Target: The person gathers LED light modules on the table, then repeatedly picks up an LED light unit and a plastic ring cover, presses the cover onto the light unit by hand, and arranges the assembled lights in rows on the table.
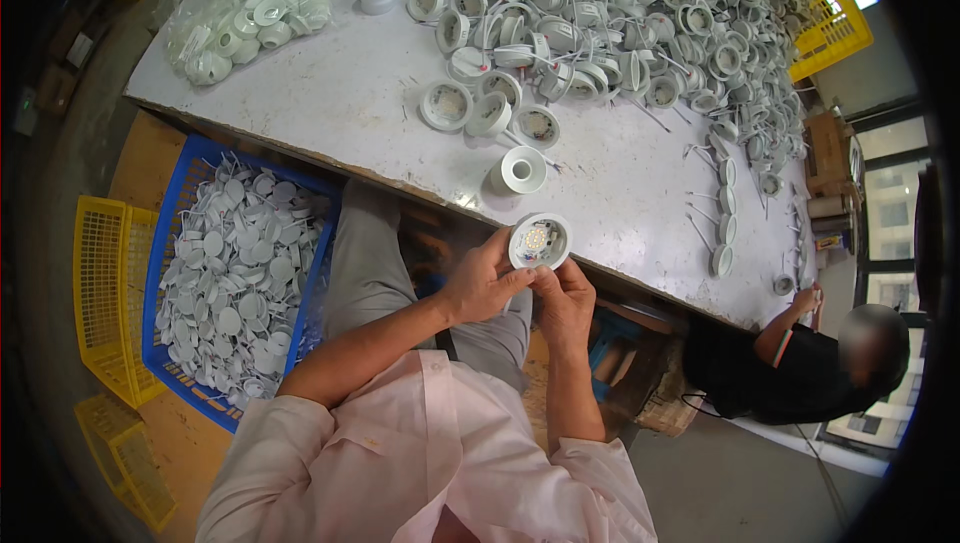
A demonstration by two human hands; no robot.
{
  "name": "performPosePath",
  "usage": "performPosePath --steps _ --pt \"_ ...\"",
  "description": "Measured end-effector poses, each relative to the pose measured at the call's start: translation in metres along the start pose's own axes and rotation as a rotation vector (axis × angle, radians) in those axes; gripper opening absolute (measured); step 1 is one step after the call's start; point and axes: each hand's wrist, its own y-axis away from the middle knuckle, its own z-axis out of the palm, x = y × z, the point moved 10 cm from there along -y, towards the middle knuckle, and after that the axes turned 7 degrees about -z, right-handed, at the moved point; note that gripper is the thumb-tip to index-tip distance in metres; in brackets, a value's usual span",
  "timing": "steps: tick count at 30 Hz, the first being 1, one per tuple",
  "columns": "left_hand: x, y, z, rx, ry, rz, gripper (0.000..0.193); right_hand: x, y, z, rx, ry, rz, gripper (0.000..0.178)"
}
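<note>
An LED downlight (541,241), a round white housing with a yellowish LED board inside, is held at the table's front edge. Its open face points up. My left hand (482,278) grips it from the left and below, fingers closed on the rim. From the near right side my right hand (564,301) pinches the same housing, its thumb by the lower rim. Just beyond the light, a white cone-shaped part (520,172) with a round hole stands on the table. Several open downlight housings (446,105) lie farther back.
A big heap of wired white housings (620,23) covers the table's far side. At the far left lies a clear bag of white cups (262,18). A blue basket of white discs (232,273) stands at my left. A co-worker (790,358) sits at the right.
</note>
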Motion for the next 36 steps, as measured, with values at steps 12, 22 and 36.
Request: performPosePath --steps 12,22,36 --pt "-0.019 0.004 -0.015 0.063 -0.128 -0.055 0.046 -0.026 -0.029 -0.003 0.067 0.607 -0.253 0.024" --pt "-0.021 0.006 -0.028 0.125 -0.097 -0.009 0.046 -0.01 -0.037 0.001 0.084 0.605 -0.216 0.024" --pt "-0.045 0.027 -0.073 0.175 -0.022 -0.221 0.04 -0.057 -0.088 0.062 -0.193 1.009 -0.693 0.074"
